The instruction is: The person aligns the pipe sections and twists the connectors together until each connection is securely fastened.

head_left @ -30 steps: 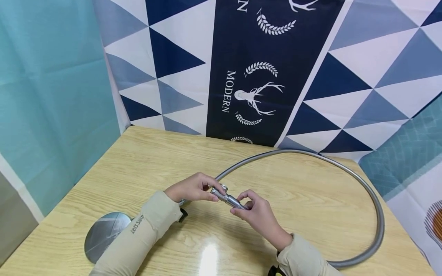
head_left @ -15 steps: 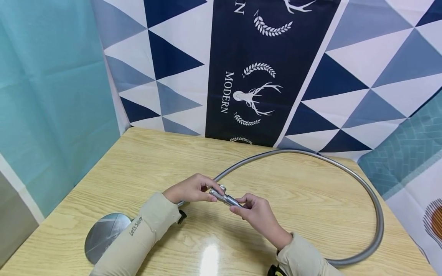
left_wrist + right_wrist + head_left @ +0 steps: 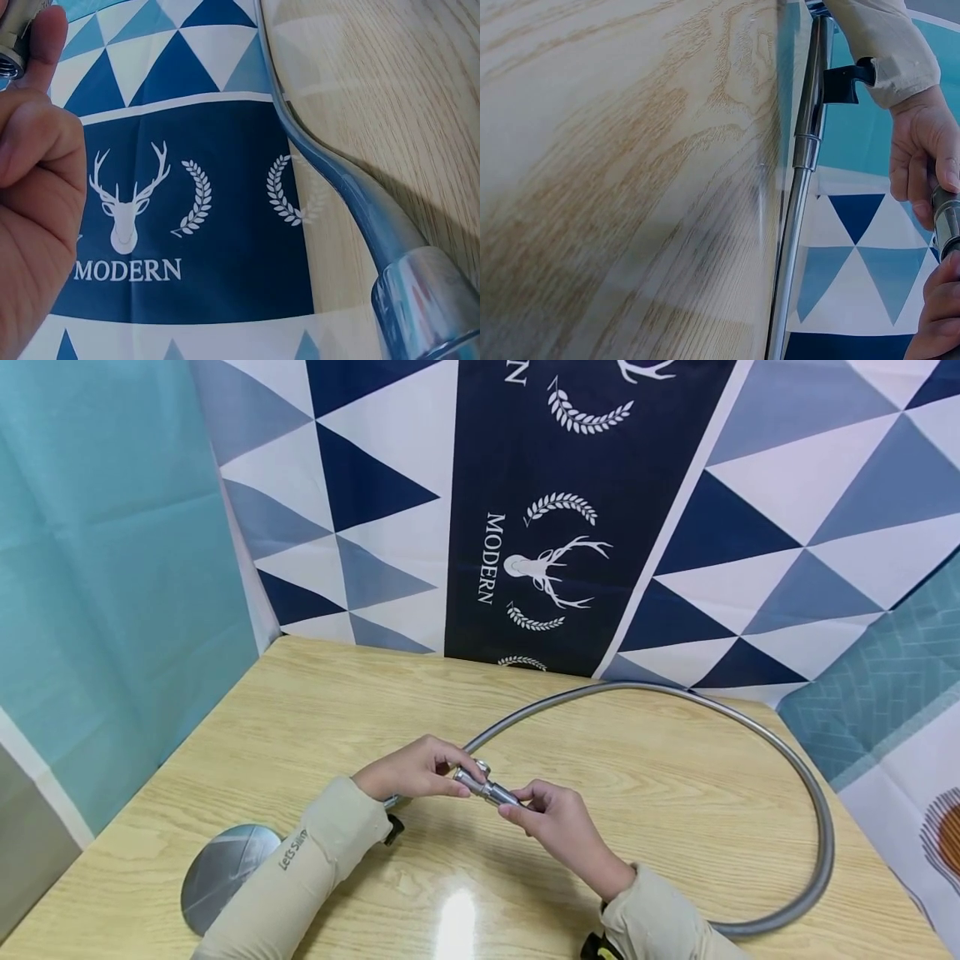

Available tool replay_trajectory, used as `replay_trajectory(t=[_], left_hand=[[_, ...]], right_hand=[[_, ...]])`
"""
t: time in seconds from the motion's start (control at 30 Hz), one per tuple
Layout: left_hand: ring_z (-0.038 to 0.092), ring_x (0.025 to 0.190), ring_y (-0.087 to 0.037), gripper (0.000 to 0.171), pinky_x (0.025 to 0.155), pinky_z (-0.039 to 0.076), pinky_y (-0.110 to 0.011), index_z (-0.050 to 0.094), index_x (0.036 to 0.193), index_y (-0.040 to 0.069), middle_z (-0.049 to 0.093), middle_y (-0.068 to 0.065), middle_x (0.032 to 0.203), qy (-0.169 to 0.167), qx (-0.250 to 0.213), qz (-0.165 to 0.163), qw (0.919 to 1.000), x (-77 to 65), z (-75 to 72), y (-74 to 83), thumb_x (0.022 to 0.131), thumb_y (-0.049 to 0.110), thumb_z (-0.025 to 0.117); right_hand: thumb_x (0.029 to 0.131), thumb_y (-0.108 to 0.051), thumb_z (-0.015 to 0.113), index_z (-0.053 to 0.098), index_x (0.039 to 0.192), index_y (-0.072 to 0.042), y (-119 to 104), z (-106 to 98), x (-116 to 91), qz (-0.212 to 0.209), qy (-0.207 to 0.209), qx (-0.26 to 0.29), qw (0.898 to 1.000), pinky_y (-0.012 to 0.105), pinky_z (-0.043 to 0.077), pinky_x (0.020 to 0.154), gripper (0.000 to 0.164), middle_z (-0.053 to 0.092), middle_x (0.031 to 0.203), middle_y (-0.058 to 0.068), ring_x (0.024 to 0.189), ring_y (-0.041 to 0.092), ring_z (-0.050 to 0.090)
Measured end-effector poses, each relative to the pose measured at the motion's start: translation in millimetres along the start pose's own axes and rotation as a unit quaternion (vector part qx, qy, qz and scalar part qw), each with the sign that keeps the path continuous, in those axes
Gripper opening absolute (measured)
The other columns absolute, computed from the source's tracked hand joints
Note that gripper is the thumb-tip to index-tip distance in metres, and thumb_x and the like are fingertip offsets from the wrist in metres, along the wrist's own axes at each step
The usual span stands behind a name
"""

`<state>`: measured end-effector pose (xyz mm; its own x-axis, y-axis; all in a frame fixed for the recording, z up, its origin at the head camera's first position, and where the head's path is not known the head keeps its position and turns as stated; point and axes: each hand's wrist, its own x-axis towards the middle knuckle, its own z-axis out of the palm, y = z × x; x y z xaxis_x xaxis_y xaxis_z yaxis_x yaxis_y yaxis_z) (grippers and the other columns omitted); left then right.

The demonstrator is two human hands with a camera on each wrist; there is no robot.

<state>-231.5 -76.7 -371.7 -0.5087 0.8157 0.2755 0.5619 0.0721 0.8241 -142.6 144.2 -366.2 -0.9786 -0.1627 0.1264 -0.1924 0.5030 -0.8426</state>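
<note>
In the head view my left hand [image 3: 420,768] pinches a short chrome fitting [image 3: 471,779] between thumb and fingers, above the table. A small round knob shows on the fitting's upper side. My right hand [image 3: 558,818] grips the metal connector [image 3: 504,794] at the hose end, in line with the fitting and right up against it; the fingers hide its rear part. The flexible metal hose [image 3: 813,785] loops behind both hands. At lower left lies a round shower head [image 3: 225,868], partly covered by the left sleeve. Its chrome handle [image 3: 810,112] shows in the right wrist view.
The wooden table [image 3: 360,693] meets a patterned cloth [image 3: 397,552] at the back. A teal cloth [image 3: 127,610] hangs at the left. The hose loop takes up the table's right side. A dark wrist strap [image 3: 844,84] is near the shower handle.
My right fingers have drawn in closer around the connector, the index finger less arched than before. The fitting, hose and shower head stay in nearly the same places.
</note>
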Motion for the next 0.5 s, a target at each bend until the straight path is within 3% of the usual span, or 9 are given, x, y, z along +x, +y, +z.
replay_trajectory(t=[0.5], left_hand=[[0.033,0.055,-0.018,0.015,0.054,0.03,-0.02,0.07,0.1,-0.006,0.068,-0.018,0.101,-0.006,0.002,0.025,0.9997,0.7,1.6,2.3,0.085,-0.005,0.066]], right_hand=[[0.084,-0.01,0.074,0.069,0.086,0.003,1.2,-1.6,-2.7,0.001,-0.005,0.004,1.0,0.021,0.033,0.045,0.014,0.055,0.06,0.001,0.05,0.007,0.044]])
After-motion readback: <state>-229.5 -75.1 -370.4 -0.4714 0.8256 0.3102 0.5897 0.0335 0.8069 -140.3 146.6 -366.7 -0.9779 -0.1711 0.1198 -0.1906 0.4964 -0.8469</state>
